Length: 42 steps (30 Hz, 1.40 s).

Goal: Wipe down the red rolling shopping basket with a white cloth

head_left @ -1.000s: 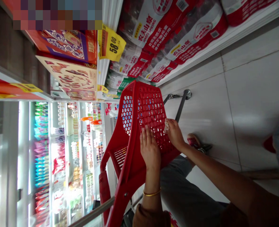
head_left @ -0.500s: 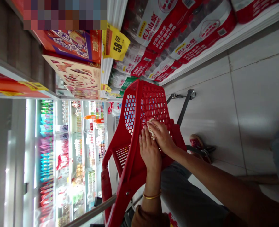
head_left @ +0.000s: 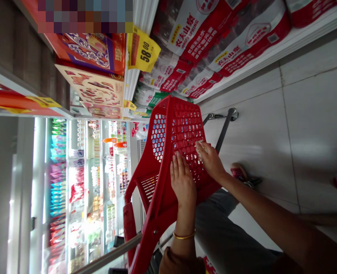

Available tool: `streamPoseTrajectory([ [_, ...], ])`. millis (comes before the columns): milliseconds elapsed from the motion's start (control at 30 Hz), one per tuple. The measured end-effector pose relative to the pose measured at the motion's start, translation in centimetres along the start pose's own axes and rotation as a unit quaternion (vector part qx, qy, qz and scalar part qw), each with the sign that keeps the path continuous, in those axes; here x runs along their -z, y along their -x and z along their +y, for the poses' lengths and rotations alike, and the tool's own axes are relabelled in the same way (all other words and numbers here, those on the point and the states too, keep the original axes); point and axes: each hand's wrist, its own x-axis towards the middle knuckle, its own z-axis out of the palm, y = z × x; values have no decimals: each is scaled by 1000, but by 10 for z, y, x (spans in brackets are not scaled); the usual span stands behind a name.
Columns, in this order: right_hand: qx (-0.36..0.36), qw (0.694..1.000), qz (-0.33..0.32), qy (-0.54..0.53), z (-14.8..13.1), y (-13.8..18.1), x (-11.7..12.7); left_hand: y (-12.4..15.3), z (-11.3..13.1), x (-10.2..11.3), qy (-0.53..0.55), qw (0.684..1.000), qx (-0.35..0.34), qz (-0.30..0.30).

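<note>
The picture lies sideways, with the floor at the right. A red plastic shopping cart (head_left: 168, 196) with a perforated grid wall fills the middle. My left hand (head_left: 183, 180), a gold bangle on its wrist, lies flat against the cart with its fingers stretched out. Lower on the same wall, my right hand (head_left: 213, 161) is closed around a crumpled pale cloth (head_left: 198, 150) pressed to the grid. Part of the cloth is hidden by the fingers.
Shrink-wrapped water bottle packs (head_left: 205, 38) line a low shelf beyond the cart. Gift boxes (head_left: 94, 85) and a yellow price tag (head_left: 144, 51) are on the shelf above. A lit display case (head_left: 85, 190) stands behind. A shoe (head_left: 238, 172) rests on the tiled floor (head_left: 313, 125).
My right hand has moved away from my left hand with the cloth, rightward in the picture across the grid. My left hand stays nearly in place on the cart.
</note>
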Motion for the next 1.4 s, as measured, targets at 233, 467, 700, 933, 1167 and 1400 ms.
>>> streamPoseTrajectory([
  [233, 49, 998, 16, 39, 9, 3, 16, -1, 0, 0, -13, 1000, -4, 1],
  [467, 108, 991, -78, -6, 30, 9, 16, -1, -1, -1, 0, 1000, -4, 3],
  [700, 48, 998, 41, -20, 14, 4, 4, 1, -3, 0, 17, 1000, -6, 0],
  [933, 147, 985, 4, -92, -56, -17, 3, -2, -6, 5, 15, 1000, 0, 14],
  [1167, 135, 984, -50, -109, -45, -18, -5, -1, -7, 6, 3, 1000, -3, 3],
  [1400, -14, 976, -72, -206, -44, -15, -8, -1, -7, 6, 16, 1000, 4, -14],
])
